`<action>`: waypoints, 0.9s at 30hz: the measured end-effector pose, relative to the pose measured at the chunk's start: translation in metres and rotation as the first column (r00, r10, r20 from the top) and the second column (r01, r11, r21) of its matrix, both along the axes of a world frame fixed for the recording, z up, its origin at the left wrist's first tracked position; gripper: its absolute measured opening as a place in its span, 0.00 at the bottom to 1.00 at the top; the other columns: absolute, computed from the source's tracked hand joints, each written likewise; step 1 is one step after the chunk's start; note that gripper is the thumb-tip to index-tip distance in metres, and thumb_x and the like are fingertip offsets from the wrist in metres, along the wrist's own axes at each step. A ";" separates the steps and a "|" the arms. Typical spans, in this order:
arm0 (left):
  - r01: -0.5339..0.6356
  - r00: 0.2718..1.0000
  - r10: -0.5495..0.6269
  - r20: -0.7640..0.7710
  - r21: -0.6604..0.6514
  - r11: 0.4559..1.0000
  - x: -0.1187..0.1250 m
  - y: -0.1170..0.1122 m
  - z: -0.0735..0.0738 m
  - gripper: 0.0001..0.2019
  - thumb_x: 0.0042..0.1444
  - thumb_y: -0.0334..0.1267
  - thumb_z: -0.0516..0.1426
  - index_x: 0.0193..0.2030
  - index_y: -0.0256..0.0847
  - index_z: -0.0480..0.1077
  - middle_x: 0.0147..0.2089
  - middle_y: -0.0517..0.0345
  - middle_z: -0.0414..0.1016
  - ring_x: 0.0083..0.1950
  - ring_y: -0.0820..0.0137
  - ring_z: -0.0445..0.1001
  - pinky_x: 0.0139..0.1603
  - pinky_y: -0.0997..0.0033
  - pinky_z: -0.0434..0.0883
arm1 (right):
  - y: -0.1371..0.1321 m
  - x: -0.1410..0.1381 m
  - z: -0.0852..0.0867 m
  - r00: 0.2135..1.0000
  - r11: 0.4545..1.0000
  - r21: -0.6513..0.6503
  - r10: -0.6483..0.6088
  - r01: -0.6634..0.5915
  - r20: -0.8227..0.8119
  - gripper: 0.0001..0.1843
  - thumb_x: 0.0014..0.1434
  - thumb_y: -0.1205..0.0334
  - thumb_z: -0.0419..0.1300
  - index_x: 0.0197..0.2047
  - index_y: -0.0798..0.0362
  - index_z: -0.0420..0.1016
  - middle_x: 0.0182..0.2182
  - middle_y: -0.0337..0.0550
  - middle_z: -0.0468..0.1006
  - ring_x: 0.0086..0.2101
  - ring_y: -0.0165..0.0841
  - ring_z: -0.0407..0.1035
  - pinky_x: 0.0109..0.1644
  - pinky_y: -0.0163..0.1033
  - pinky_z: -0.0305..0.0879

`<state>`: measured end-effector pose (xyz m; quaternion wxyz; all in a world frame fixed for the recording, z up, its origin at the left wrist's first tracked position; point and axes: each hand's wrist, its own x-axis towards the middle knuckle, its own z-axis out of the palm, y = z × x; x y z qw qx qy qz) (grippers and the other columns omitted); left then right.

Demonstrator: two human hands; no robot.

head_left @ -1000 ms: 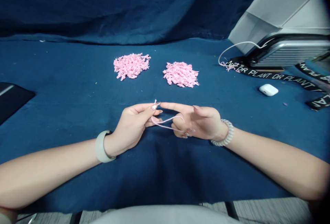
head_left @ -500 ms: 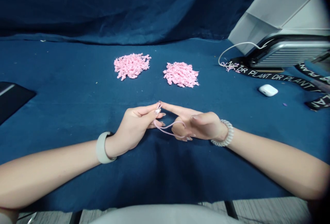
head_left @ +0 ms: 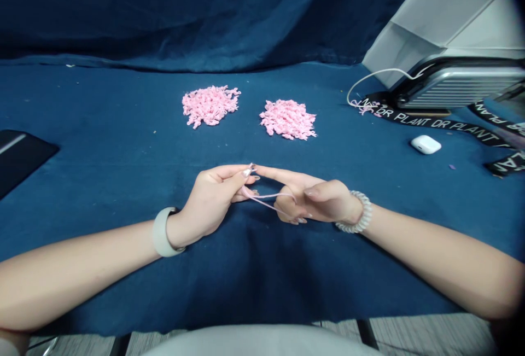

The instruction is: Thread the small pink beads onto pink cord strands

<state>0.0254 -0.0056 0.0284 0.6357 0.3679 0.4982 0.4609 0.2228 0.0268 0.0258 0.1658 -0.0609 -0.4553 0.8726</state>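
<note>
Matt blue cloth (head_left: pixel 123 148), pink string (head_left: pixel 266 197)

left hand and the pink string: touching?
Touching. The head view shows the left hand's thumb and forefinger pinched on the pink string, whose loop runs across to the right hand.

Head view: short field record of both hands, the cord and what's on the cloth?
left hand: pinches one end of the pink cord at the tip of the right index finger
right hand: index finger out, other fingers curled on the cord's loop
far: left pink pile, right pink pile, apart
right side: white case, lettered black ribbon
surface: blue cloth
</note>
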 end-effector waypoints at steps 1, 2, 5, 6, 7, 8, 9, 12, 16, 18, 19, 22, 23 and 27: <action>-0.003 1.000 0.003 0.006 0.007 1.000 0.000 0.000 0.000 0.15 0.47 0.40 0.61 0.41 0.35 0.73 0.32 0.54 0.75 0.26 0.82 0.70 0.31 0.82 0.71 | 0.000 0.000 0.001 1.000 1.000 -0.002 -0.002 0.002 0.005 0.44 0.54 0.56 0.53 0.66 0.58 0.34 0.17 0.32 0.60 0.20 0.22 0.54 0.28 0.32 0.52; -0.004 1.000 0.004 0.012 0.013 1.000 0.000 0.000 0.000 0.15 0.47 0.40 0.60 0.40 0.35 0.73 0.33 0.54 0.75 0.25 0.82 0.70 0.30 0.82 0.71 | 0.000 0.000 0.001 1.000 1.000 -0.007 -0.003 0.003 0.013 0.43 0.53 0.56 0.53 0.66 0.58 0.35 0.17 0.32 0.60 0.20 0.22 0.54 0.28 0.32 0.52; -0.005 0.999 0.004 0.037 0.023 1.000 0.000 0.000 0.001 0.14 0.47 0.39 0.60 0.39 0.34 0.72 0.34 0.54 0.74 0.26 0.82 0.69 0.31 0.82 0.71 | -0.001 0.000 0.002 0.999 0.999 -0.047 -0.026 0.027 0.022 0.43 0.52 0.54 0.54 0.65 0.59 0.39 0.17 0.32 0.58 0.20 0.23 0.53 0.28 0.32 0.52; -0.003 0.999 0.002 0.047 0.023 1.000 0.000 0.000 0.001 0.13 0.48 0.39 0.60 0.39 0.34 0.71 0.34 0.54 0.74 0.27 0.82 0.70 0.31 0.82 0.71 | -0.001 0.000 0.002 0.998 0.996 -0.068 -0.050 0.052 0.024 0.42 0.52 0.53 0.53 0.65 0.60 0.41 0.17 0.32 0.57 0.20 0.23 0.53 0.28 0.33 0.51; 0.000 0.998 -0.001 0.059 0.023 1.000 0.000 0.000 0.001 0.13 0.48 0.39 0.60 0.40 0.34 0.71 0.34 0.54 0.74 0.27 0.82 0.70 0.32 0.82 0.71 | 0.000 0.000 0.002 0.996 0.992 -0.090 -0.082 0.083 0.025 0.41 0.52 0.53 0.53 0.64 0.61 0.42 0.16 0.32 0.56 0.20 0.23 0.52 0.28 0.33 0.51; 0.002 0.997 -0.003 0.071 0.023 1.000 0.000 0.000 0.001 0.13 0.48 0.39 0.60 0.40 0.34 0.71 0.34 0.54 0.74 0.28 0.82 0.70 0.32 0.82 0.71 | 0.000 0.000 0.002 0.993 0.987 -0.110 -0.116 0.118 0.026 0.40 0.52 0.52 0.52 0.63 0.62 0.44 0.16 0.32 0.55 0.20 0.23 0.51 0.28 0.33 0.51; 0.002 0.996 -0.004 0.085 0.021 1.000 0.000 0.000 0.002 0.13 0.48 0.38 0.59 0.39 0.34 0.70 0.34 0.54 0.74 0.28 0.82 0.69 0.33 0.82 0.71 | 0.000 0.000 0.002 0.989 0.980 -0.129 -0.148 0.151 0.030 0.38 0.53 0.52 0.50 0.63 0.63 0.46 0.16 0.32 0.55 0.20 0.23 0.51 0.29 0.33 0.51; 0.009 0.991 -0.010 0.133 0.006 1.000 -0.001 0.001 0.002 0.12 0.49 0.38 0.59 0.38 0.34 0.69 0.32 0.56 0.73 0.28 0.82 0.69 0.35 0.79 0.71 | 0.001 0.000 0.003 0.977 0.963 -0.165 -0.206 0.211 0.048 0.34 0.54 0.51 0.47 0.60 0.62 0.50 0.16 0.33 0.55 0.20 0.23 0.50 0.30 0.34 0.51; 0.063 0.975 -0.056 0.214 -0.028 0.998 -0.004 0.004 0.003 0.10 0.49 0.36 0.59 0.38 0.35 0.70 0.30 0.59 0.71 0.27 0.83 0.68 0.35 0.79 0.71 | 0.001 0.000 0.003 0.971 0.955 -0.179 -0.229 0.238 0.072 0.34 0.54 0.51 0.46 0.60 0.62 0.49 0.16 0.33 0.54 0.20 0.24 0.50 0.30 0.34 0.51; 0.091 0.966 -0.078 0.245 -0.039 0.995 -0.005 0.005 0.003 0.09 0.49 0.34 0.59 0.38 0.35 0.70 0.29 0.60 0.71 0.24 0.85 0.65 0.31 0.82 0.69 | 0.001 0.000 0.003 0.967 0.951 -0.182 -0.235 0.249 0.095 0.35 0.54 0.50 0.46 0.61 0.62 0.48 0.15 0.33 0.53 0.20 0.24 0.50 0.29 0.34 0.51; 0.104 0.962 -0.090 0.259 -0.042 0.994 -0.005 0.005 0.003 0.09 0.49 0.33 0.59 0.38 0.35 0.70 0.29 0.60 0.70 0.23 0.86 0.64 0.29 0.83 0.67 | 0.001 0.000 0.003 0.966 0.950 -0.183 -0.238 0.254 0.106 0.35 0.54 0.50 0.46 0.61 0.61 0.48 0.15 0.33 0.52 0.21 0.24 0.50 0.29 0.34 0.50; 0.145 0.945 -0.126 0.301 -0.040 0.989 -0.006 0.006 0.004 0.09 0.49 0.32 0.58 0.39 0.35 0.70 0.28 0.61 0.69 0.22 0.87 0.63 0.26 0.85 0.64 | 0.001 0.000 0.004 0.962 0.947 -0.184 -0.245 0.264 0.119 0.35 0.54 0.50 0.45 0.61 0.61 0.48 0.16 0.33 0.51 0.21 0.25 0.50 0.30 0.34 0.51; 0.160 0.939 -0.139 0.314 -0.043 0.986 -0.006 0.006 0.004 0.09 0.50 0.32 0.58 0.39 0.35 0.70 0.27 0.61 0.68 0.22 0.87 0.63 0.26 0.85 0.63 | 0.000 0.000 0.004 0.962 0.946 -0.184 -0.247 0.266 0.118 0.35 0.54 0.50 0.45 0.61 0.61 0.48 0.16 0.33 0.51 0.21 0.25 0.50 0.30 0.34 0.51; 0.206 0.926 -0.169 0.338 -0.078 0.975 -0.006 0.005 0.005 0.10 0.50 0.32 0.58 0.41 0.36 0.70 0.25 0.61 0.67 0.22 0.86 0.63 0.26 0.85 0.62 | 0.001 0.001 0.004 0.960 0.943 -0.191 -0.251 0.272 0.126 0.31 0.54 0.50 0.45 0.58 0.58 0.51 0.16 0.33 0.50 0.21 0.25 0.50 0.30 0.34 0.51</action>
